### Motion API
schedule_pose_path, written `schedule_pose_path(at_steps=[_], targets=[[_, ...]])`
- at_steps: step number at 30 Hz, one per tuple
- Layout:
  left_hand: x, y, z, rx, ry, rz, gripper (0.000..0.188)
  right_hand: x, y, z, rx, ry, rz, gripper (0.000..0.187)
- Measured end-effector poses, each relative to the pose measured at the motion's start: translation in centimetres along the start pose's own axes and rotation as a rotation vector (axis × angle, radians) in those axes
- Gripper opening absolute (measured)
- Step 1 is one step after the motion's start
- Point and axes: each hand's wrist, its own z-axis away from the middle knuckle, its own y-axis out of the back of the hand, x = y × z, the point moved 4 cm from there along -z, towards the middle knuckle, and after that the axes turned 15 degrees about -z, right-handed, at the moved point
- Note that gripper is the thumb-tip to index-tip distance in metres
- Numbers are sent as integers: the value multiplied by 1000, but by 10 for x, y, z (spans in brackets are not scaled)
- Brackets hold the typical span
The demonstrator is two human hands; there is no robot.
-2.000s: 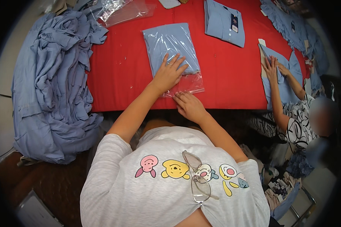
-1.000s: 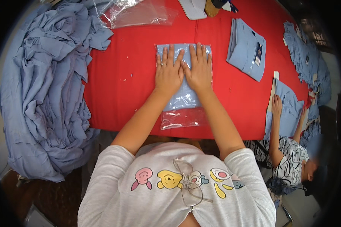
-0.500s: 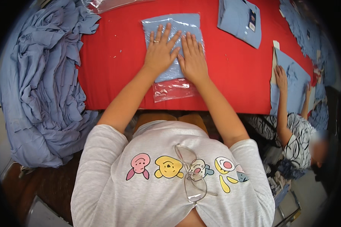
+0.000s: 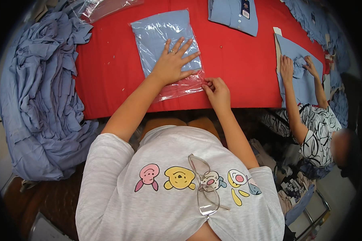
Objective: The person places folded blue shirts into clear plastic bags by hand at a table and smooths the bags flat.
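A folded light-blue garment (image 4: 163,30) lies inside a clear plastic bag (image 4: 175,91) in front of me. My left hand (image 4: 173,64) rests flat on it, fingers spread, with a ring on one finger. The bag's flat, unfilled end points toward me over the red cloth. At the right corner of that end, my right hand (image 4: 218,94) is closed in a pinch on the bag's edge.
Loose blue garments (image 4: 44,96) are heaped at the left. A tagged folded shirt (image 4: 232,18) lies at the far right on the red tablecloth (image 4: 112,80). Farther right, a co-worker's hands (image 4: 286,69) handle blue fabric (image 4: 305,90). More clear plastic (image 4: 104,8) lies at the far left.
My right hand has come off the garment's top and moved down to the bag's near right corner, closing on it. The left hand stays flat on the garment. The bag now lies slightly tilted.
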Motion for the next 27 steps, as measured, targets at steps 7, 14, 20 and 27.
schedule_pose_path(at_steps=[7,14,20,27], targets=[[2,-4,2,36,-8,-60,80,-18,7,24,-95,505,262,14],[1,-3,2,10,-67,-52,80,-12,12,67,-67,554,302,26],[-22,-6,16,36,-57,67,80,-57,-8,44,30,501,241,47],[-32,-4,40,12,14,-13,77,-32,-84,6,-349,230,268,23]])
